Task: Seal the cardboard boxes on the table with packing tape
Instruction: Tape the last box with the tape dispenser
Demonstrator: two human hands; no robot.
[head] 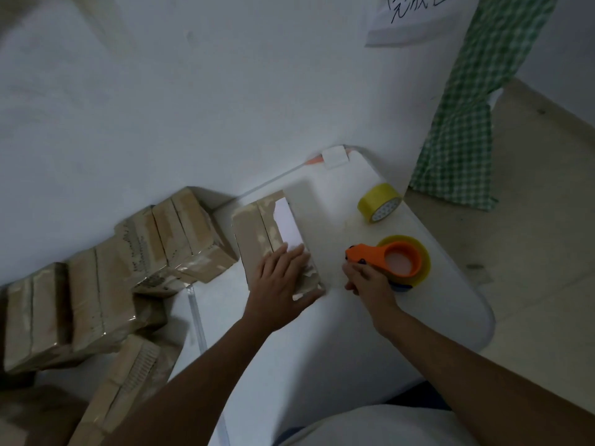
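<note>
A small cardboard box (257,239) lies on the white table (322,349) with one flap (301,204) lifted, showing white inside. My left hand (283,281) lies flat on the box's near end, thumb wrapped around its front edge. My right hand (367,281) grips the handle of an orange tape dispenser (383,255) that holds a roll of clear yellowish tape (421,262), just right of the box.
A spare yellow tape roll (380,202) stands near the table's far right edge. Several taped cardboard boxes (128,262) are piled to the left against the white wall. A green checked cloth (467,123) hangs at the right.
</note>
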